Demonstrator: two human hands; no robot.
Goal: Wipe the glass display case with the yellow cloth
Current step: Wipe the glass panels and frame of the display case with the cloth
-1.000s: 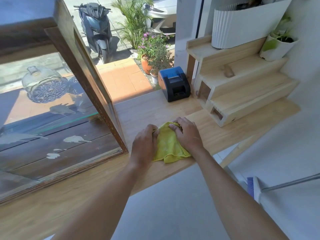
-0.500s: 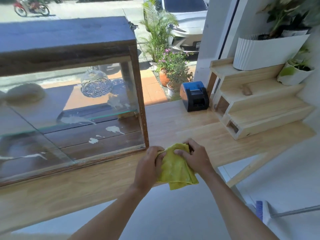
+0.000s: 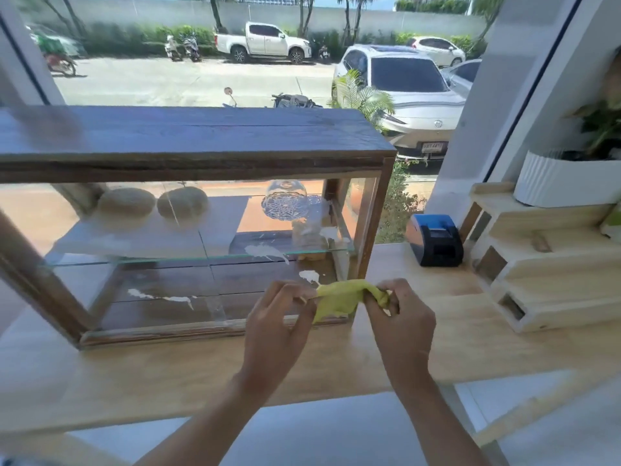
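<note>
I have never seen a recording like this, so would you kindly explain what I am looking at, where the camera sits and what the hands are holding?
No machine here: a person works with bare hands, and the one camera is worn on the head, looking forward and down. So the arms enter from the bottom edge. The left hand and right hand hold a yellow cloth stretched between them, lifted above the wooden counter. On that counter stands the glass display case, wood-framed, with a glass shelf carrying two round loaves and a glass dome. White smears show on the case. To its right sit a small blue-and-black printer and a stepped wooden stand. A street with parked cars lies beyond the window.
</note>
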